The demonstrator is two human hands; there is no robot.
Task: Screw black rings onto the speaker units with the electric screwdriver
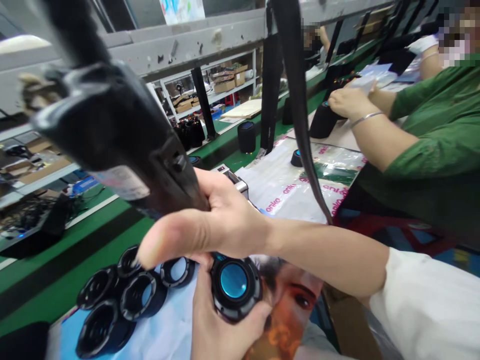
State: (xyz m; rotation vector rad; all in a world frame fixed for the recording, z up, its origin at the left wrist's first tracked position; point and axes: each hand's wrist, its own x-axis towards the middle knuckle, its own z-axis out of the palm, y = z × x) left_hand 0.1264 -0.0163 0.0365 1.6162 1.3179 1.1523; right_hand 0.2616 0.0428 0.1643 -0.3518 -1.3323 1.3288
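Observation:
In my left hand [219,325] is a small round black speaker [235,282] with a shiny blue disc facing up, gripped around its sides. My right hand [221,220] is above it, against the lower end of a large black electric screwdriver [123,135] that slants across the upper left. The right thumb points left below the tool, and the fingers are mostly hidden behind it. The tool is blurred and carries a pale label and a small switch. Left of the speaker, several black ring-shaped housings [140,295] stand grouped on a pale blue sheet [165,330].
A green conveyor belt [45,285] runs diagonally past the bench, with a black cylindrical speaker [246,137] on it. A black strap [300,100] hangs at centre. On the right, a co-worker in a green sleeve [431,125] handles a black speaker [323,120] over printed plastic film [288,200].

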